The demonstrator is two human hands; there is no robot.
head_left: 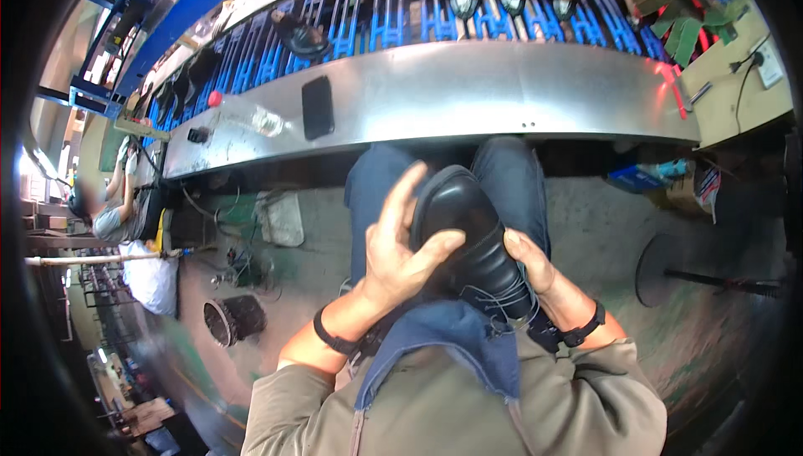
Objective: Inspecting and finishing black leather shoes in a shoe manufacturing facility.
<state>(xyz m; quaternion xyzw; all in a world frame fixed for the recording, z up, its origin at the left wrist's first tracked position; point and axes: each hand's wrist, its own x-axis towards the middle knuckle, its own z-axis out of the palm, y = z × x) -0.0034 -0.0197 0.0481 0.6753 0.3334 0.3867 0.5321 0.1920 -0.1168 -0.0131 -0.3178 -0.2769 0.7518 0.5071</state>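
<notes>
A black leather lace-up shoe (460, 213) lies over my lap with its rounded toe pointing away from me and its loose grey laces (493, 299) close to my body. My right hand (530, 262) grips the shoe's right side, thumb on the upper, its other fingers hidden beneath. At the left of the toe is my left hand (397, 247), fingers stretched and apart. Its thumb lies over the toe's upper, apparently touching it, while the index finger points forward beside the sole edge. A blue cloth (452, 330) covers my lap under the heel end.
Ahead runs a metal ledge (502, 88) bearing a black phone (317, 108) and a clear bottle (259, 120). Behind it, a blue slatted conveyor (389, 25) carries several shoes. A black bucket (234, 320) stands on the floor at left; another person (121, 205) sits far left.
</notes>
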